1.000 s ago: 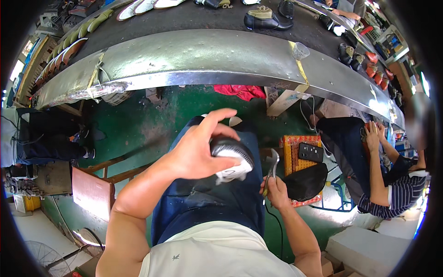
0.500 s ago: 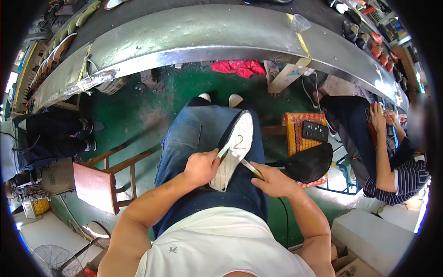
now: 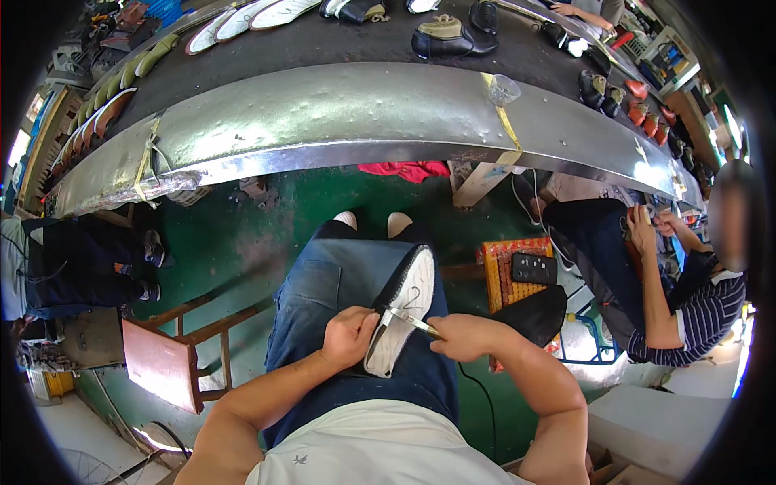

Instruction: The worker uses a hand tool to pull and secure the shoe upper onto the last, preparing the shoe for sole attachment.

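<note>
A dark shoe (image 3: 421,279) lies upside down across my lap, its long whitish sole facing up with a dark hand-drawn mark on it. My left hand (image 3: 351,336) is closed at the shoe's left edge, thumb uppermost. A short pale strip (image 3: 385,321) shows beside that thumb, partly covered by the tool. In my right hand (image 3: 465,336) is a slim metal hand tool (image 3: 416,322), its tip reaching left across the sole towards my left thumb. Whether it is a knife or pincers I cannot make out.
Ahead runs a metal-edged bench (image 3: 283,113) with soles (image 3: 279,13) and black shoes (image 3: 453,39). A wooden stool (image 3: 162,364) stands left. To the right, a beaded seat (image 3: 503,283) carries a black phone (image 3: 533,267) and bag (image 3: 529,315); a seated co-worker (image 3: 687,315) is beyond.
The view has tilted up, showing more of the bench top. Over the sole, the tool has shifted towards the shoe's near end and lies flatter. Both hands stay close to the shoe.
</note>
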The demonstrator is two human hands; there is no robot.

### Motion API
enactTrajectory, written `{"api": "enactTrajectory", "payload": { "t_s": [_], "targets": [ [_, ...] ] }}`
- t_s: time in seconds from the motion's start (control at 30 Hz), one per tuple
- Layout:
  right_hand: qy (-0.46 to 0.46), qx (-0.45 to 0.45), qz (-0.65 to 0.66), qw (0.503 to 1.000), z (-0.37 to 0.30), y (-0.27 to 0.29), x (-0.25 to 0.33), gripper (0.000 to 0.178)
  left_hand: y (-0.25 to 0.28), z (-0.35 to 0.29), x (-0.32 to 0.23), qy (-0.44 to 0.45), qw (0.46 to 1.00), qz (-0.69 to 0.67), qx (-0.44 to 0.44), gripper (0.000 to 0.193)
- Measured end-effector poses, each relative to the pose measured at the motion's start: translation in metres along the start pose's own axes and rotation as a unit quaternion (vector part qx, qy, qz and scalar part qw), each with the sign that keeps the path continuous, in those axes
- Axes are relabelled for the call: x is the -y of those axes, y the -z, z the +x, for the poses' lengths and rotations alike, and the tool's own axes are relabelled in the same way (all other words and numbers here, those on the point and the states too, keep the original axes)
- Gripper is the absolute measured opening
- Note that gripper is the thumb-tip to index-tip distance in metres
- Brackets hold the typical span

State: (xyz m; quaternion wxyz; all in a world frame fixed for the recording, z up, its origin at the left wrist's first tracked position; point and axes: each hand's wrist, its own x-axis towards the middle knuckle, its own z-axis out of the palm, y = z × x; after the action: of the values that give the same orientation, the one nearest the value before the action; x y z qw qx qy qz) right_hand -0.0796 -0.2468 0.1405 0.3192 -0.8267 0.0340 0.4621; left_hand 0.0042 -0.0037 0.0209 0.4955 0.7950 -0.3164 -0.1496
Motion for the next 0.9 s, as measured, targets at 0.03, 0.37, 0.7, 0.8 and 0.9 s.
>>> {"api": "enactTrajectory", "payload": {
  "t_s": [0.03, 0.37, 0.7, 0.8, 0.9],
  "targets": [
    [0.000, 0.003, 0.002, 1.000, 0.000, 0.006, 0.001, 0.038, 0.001, 0.000, 0.000, -0.010, 1.000, 0.006, -0.002, 0.018],
    [0.013, -0.139, -0.023, 0.990, 0.041, -0.047, -0.020, 0.030, -0.017, 0.003, 0.050, 0.252, 0.841, -0.446, 0.173, 0.078],
    [0.048, -0.431, -0.241, 0.868, 0.033, -0.038, -0.028, 0.020, -0.023, 0.021, 0.053, 0.229, 0.903, -0.318, 0.176, 0.093],
    [-0.068, -0.093, 0.296, 0.948, 0.034, -0.009, -0.019, 0.021, -0.022, 0.019, 0.046, 0.241, 0.924, -0.253, 0.154, 0.093],
    [0.007, -0.190, 0.427, 0.884, 0.070, -0.060, -0.036, 0.024, -0.034, 0.018, 0.048, 0.208, 0.955, -0.161, 0.139, 0.088]
  ]
}}
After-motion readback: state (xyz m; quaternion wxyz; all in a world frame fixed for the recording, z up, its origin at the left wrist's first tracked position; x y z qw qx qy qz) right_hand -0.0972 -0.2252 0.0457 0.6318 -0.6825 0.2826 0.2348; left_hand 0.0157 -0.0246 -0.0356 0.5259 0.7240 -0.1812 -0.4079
